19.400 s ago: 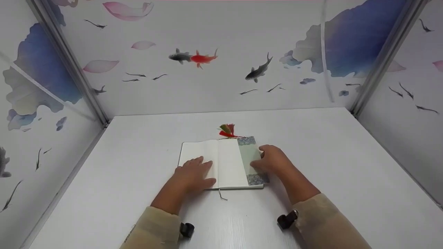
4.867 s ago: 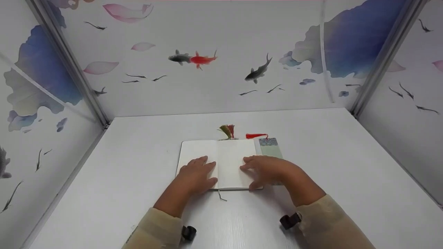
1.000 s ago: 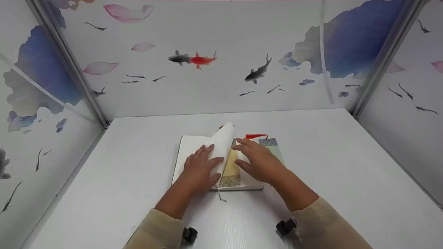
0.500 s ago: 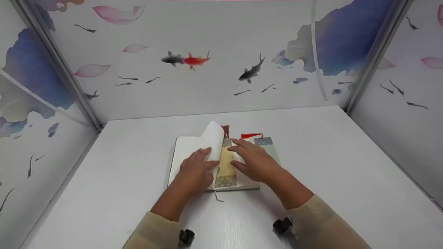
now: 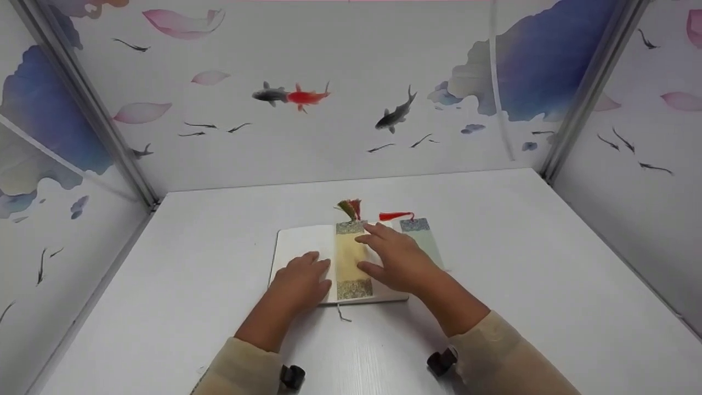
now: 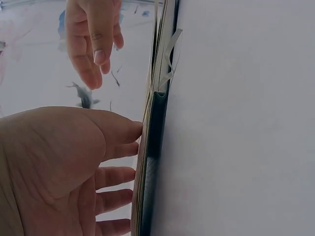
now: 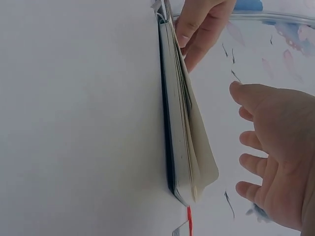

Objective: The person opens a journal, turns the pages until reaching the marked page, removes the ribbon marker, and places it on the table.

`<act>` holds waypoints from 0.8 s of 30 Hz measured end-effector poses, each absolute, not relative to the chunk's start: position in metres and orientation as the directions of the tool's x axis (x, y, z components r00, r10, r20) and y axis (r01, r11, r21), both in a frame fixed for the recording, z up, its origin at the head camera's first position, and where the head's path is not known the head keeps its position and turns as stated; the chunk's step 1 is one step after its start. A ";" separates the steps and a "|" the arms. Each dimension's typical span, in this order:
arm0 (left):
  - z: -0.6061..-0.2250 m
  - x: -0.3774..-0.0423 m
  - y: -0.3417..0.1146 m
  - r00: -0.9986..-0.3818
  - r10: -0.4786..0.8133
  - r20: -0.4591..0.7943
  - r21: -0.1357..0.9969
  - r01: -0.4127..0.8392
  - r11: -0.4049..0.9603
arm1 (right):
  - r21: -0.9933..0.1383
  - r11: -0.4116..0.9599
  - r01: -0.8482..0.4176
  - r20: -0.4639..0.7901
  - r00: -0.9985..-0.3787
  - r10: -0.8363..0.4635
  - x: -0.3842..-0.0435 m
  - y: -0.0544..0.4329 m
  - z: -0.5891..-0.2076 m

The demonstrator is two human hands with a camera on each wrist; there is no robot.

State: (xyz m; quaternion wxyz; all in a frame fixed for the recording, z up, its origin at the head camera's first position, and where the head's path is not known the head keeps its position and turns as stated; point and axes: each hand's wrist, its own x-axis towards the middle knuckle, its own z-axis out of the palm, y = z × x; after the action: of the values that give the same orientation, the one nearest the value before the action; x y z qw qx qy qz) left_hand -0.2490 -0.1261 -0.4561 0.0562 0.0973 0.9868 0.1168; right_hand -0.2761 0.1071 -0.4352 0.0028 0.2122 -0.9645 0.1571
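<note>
An open notebook (image 5: pixel 299 238) with white pages lies on the table. Along its inner fold, on the right-hand page, is a yellow bookmark (image 5: pixel 348 258) with patterned ends and green and red tassels (image 5: pixel 351 208) beyond the top edge. My left hand (image 5: pixel 301 280) rests on the left page, fingertips against the paper in the left wrist view. My right hand (image 5: pixel 395 260) hovers over the right page beside the yellow bookmark, fingers spread and holding nothing; the right wrist view shows it apart from the pages. A pale green bookmark (image 5: pixel 422 238) lies at the notebook's right, partly hidden by this hand.
The green bookmark's red tassel (image 5: pixel 396 216) points left above the notebook. A thin grey ribbon (image 5: pixel 344 314) trails from the near edge. Walls printed with fish and petals enclose the white table (image 5: pixel 219 247) at the back and sides.
The green bookmark has moved off the right page to the notebook's right. A page has since turned over to the left, uncovering the yellow bookmark; my left hand now lies flatter and lower.
</note>
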 end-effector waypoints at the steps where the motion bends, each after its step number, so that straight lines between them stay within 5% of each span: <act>1: -0.456 -0.249 -0.127 -0.973 0.208 -0.105 0.244 0.177 0.953 | -0.296 0.866 -0.404 0.065 -0.913 -0.404 -0.275 0.105 -0.435; 24: -0.457 -0.251 -0.127 -0.962 0.191 -0.197 0.260 0.136 0.956 | -0.239 0.894 -0.379 -0.186 -0.886 -0.425 -0.301 0.064 -0.450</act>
State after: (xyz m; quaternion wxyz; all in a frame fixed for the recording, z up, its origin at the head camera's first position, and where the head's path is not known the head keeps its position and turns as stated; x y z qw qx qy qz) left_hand -0.2508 -0.1271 -0.4567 0.1106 0.0832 0.9827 0.1229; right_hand -0.3012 0.0640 -0.4503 -0.1174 0.2079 -0.9661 0.0982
